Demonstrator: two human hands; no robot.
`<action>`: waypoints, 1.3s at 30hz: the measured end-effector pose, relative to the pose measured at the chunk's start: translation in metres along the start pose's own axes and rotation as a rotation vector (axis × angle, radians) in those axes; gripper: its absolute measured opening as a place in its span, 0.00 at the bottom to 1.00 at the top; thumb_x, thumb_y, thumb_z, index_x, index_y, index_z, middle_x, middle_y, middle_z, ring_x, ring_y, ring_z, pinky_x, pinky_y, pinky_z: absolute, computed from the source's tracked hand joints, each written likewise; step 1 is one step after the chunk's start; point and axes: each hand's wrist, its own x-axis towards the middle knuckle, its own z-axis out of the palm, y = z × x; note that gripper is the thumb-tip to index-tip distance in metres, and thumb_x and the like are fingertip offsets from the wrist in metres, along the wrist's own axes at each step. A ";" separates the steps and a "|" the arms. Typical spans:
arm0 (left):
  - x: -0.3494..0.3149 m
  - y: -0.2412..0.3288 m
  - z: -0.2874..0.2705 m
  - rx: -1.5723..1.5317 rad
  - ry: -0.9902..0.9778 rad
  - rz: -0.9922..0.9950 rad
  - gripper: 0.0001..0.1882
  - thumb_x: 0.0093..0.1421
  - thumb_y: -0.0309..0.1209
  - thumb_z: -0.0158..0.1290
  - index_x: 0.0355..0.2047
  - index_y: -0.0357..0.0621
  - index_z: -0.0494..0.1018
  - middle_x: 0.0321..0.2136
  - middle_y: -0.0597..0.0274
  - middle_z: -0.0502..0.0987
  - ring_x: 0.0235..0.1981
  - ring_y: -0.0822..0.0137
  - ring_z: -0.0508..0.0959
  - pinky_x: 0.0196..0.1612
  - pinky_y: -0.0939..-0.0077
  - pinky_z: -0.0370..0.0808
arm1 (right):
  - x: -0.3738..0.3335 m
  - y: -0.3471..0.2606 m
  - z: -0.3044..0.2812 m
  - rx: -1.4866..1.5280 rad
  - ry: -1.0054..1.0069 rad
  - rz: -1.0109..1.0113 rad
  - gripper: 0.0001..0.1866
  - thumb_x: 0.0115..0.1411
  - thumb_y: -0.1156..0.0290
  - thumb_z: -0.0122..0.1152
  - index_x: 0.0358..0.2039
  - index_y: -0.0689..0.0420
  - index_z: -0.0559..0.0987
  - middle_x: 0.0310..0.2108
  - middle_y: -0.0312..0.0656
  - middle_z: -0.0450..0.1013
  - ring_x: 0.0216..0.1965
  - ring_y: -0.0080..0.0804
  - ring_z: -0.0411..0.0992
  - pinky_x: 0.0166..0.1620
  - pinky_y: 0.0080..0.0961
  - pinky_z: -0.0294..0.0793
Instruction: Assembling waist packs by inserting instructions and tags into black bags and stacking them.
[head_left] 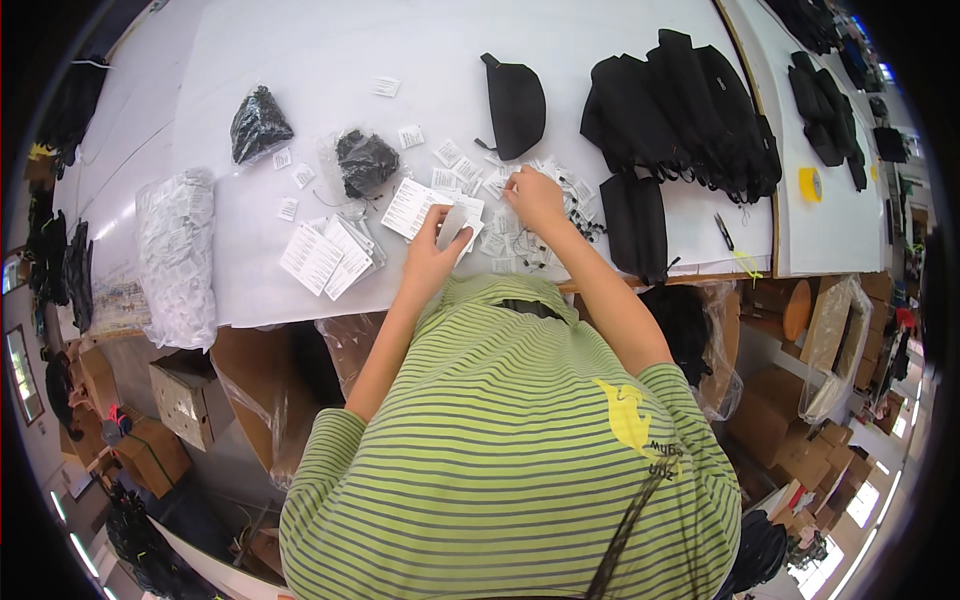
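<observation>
My left hand (pixel 438 256) curls around a small translucent whitish piece (pixel 452 228), whose kind I cannot make out. Under and beside it lie printed white cards (pixel 407 207). To its left, more cards (pixel 340 258) overlap in a fanned stack. My right hand (pixel 537 198) has its fingertips drawn together over a loose pile of small white labels (pixel 513 240) and small black pieces. Whatever those fingertips hold, if anything, is hidden. Beyond the right hand rests a black pouch (pixel 517 110) with a strap.
Two clear bags of black cords (pixel 366 163) (pixel 260 126) lie farther back. A long clear bag of white labels (pixel 176 255) is at the left. On the right are heaped black pouches (pixel 680 115), a folded black pouch (pixel 634 225) and a dark cutter (pixel 723 232). Cardboard boxes (pixel 155 455) stand below.
</observation>
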 end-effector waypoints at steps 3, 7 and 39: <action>0.001 0.017 -0.002 0.184 0.102 0.326 0.15 0.54 0.31 0.58 0.41 0.39 0.71 0.31 0.60 0.73 0.31 0.66 0.74 0.37 0.76 0.69 | -0.008 -0.025 -0.033 0.456 -0.056 0.047 0.08 0.53 0.69 0.62 0.32 0.58 0.78 0.21 0.40 0.73 0.22 0.29 0.71 0.30 0.27 0.71; -0.002 0.045 -0.004 0.109 0.098 0.290 0.10 0.53 0.28 0.58 0.35 0.37 0.74 0.30 0.61 0.73 0.32 0.69 0.73 0.37 0.79 0.68 | -0.034 -0.068 -0.073 1.108 -0.102 0.157 0.07 0.56 0.70 0.60 0.32 0.60 0.77 0.17 0.39 0.70 0.17 0.19 0.64 0.24 0.19 0.65; 0.005 0.074 -0.034 -0.468 -0.467 -0.060 0.08 0.62 0.30 0.51 0.36 0.38 0.75 0.30 0.68 0.74 0.34 0.78 0.72 0.41 0.83 0.67 | -0.055 -0.086 -0.126 0.634 -0.072 -0.161 0.05 0.52 0.71 0.65 0.30 0.54 0.79 0.12 0.34 0.65 0.13 0.20 0.61 0.21 0.18 0.59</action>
